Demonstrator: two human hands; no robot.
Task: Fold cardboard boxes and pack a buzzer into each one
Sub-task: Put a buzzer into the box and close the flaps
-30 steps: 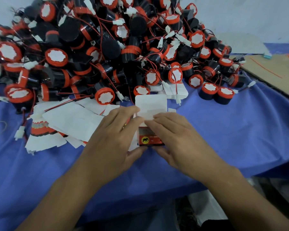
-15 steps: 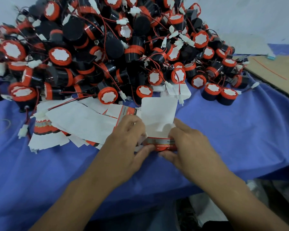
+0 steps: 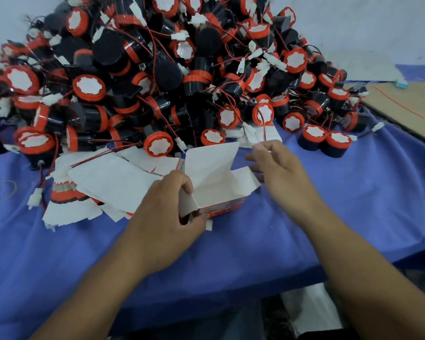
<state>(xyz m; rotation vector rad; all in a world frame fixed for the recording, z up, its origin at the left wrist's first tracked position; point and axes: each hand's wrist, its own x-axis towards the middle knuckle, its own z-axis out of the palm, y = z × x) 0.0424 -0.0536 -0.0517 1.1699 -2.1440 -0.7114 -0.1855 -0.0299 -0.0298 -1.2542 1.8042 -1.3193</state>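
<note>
The left hand (image 3: 165, 212) grips the left end of the open cardboard box (image 3: 219, 192) on the blue surface (image 3: 353, 204), hiding that corner. The right hand (image 3: 280, 173) hovers loose-fingered by its right flap, contact unclear. The frame's top and left edges cut off the buzzer pile (image 3: 157, 69) behind.

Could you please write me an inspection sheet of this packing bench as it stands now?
Surface: blue cloth covers the table.
Job's things: opened cardboard box, lid flap up, no buzzer visible inside; heap of buzzers behind it; flat box blanks to its left.
Clutter: thin loop on the cloth, far left.
Hands: left hand grips the box's left end; right hand open beside the box, holding nothing visible.
Cables: red and black wires with white plugs tangled through the heap.
Surroundings: brown cardboard sheet at right; pale wall behind.
</note>
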